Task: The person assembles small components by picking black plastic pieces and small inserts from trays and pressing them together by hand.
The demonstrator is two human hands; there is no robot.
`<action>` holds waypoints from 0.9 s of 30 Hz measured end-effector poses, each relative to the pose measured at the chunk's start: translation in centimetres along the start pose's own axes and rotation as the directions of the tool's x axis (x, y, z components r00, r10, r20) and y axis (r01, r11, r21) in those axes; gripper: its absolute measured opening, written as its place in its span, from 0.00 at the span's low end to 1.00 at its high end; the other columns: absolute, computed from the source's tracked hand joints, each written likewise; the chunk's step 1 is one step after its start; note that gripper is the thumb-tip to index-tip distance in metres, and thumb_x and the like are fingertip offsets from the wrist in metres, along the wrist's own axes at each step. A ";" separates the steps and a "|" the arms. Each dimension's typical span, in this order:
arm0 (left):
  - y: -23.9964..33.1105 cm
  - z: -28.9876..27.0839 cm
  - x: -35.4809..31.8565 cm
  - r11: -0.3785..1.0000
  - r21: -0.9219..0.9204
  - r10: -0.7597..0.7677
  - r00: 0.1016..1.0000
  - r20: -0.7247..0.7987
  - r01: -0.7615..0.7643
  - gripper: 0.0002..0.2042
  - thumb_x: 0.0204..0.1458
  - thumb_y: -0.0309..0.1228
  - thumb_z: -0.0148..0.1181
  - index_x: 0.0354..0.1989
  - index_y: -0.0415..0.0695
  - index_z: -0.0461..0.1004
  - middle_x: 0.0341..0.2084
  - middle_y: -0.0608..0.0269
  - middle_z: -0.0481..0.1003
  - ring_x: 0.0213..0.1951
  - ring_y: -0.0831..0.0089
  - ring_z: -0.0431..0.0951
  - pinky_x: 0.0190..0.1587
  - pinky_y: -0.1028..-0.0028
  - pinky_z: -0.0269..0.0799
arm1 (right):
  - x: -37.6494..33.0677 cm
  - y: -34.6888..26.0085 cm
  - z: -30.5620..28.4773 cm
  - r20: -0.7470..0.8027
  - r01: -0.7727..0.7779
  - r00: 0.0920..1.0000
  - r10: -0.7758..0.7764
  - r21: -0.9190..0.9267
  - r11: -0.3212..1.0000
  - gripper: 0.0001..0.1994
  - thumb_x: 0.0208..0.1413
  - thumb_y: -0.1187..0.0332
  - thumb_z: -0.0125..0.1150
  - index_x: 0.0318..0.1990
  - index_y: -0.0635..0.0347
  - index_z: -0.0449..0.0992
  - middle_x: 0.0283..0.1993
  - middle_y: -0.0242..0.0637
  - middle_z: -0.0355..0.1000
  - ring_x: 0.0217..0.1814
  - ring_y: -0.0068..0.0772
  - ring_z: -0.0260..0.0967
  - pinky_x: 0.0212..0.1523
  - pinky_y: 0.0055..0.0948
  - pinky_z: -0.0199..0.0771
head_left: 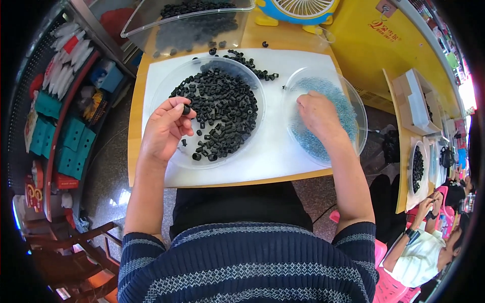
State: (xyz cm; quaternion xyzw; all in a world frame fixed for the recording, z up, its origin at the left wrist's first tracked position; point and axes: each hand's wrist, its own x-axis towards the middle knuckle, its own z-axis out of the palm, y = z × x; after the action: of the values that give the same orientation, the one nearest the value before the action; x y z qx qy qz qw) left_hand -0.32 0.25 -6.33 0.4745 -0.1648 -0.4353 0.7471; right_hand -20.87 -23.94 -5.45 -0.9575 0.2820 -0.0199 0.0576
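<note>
My left hand (164,127) pinches a small black cylindrical piece (186,109) between thumb and fingertips, its other fingers curled loosely. It hovers over the left rim of a round clear tray (258,123) that holds a heap of similar black pieces (222,101). Over on the right, my right hand (319,115) reaches into a second round clear tray (362,121) of tiny pale-blue translucent pieces (316,146). Its fingers are drawn together, pointing down at the left part of that tray. Whatever lies between those fingertips is hidden or too small to name.
Both trays stand on a white sheet (247,169) on a wooden table. Loose black pieces (252,65) lie behind the left tray. Farther back are a clear bin (202,33) of black pieces and a blue-yellow fan (303,11). Someone sits at another table, far right.
</note>
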 end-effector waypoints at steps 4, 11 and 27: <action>-0.1 -0.1 0.0 1.000 0.005 -0.002 1.000 0.027 0.001 0.07 0.50 0.28 0.49 0.35 0.41 0.69 0.25 0.60 0.73 0.22 0.80 0.71 0.25 0.78 0.70 | 0.4 -0.3 -0.1 0.042 -0.027 0.999 0.030 -0.068 0.997 0.06 0.42 0.75 0.47 0.29 0.64 0.70 0.34 0.49 0.68 0.38 0.49 0.66 0.39 0.39 0.66; 0.0 -0.1 -0.3 1.000 -0.010 -0.009 1.000 0.009 0.009 0.07 0.50 0.26 0.49 0.36 0.40 0.69 0.27 0.60 0.73 0.24 0.79 0.72 0.27 0.78 0.70 | 0.6 -0.8 -1.3 0.094 -0.184 0.980 0.177 0.068 0.981 0.08 0.43 0.76 0.46 0.32 0.64 0.70 0.34 0.49 0.69 0.37 0.49 0.67 0.39 0.39 0.66; 0.1 0.2 -0.4 0.999 0.023 -0.027 0.999 0.034 0.027 0.07 0.50 0.27 0.49 0.35 0.40 0.70 0.27 0.61 0.72 0.23 0.80 0.70 0.25 0.79 0.68 | -0.8 -0.6 -0.7 -0.010 0.081 0.996 -0.084 0.384 0.920 0.09 0.46 0.73 0.52 0.36 0.62 0.72 0.31 0.42 0.69 0.33 0.37 0.67 0.35 0.29 0.66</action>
State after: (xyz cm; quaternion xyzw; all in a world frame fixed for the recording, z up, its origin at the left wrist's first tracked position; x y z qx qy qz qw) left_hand -0.60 0.52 -6.05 0.4774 -0.1762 -0.4516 0.7328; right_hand -21.26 -23.12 -4.69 -0.9387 0.2319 -0.0738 0.2441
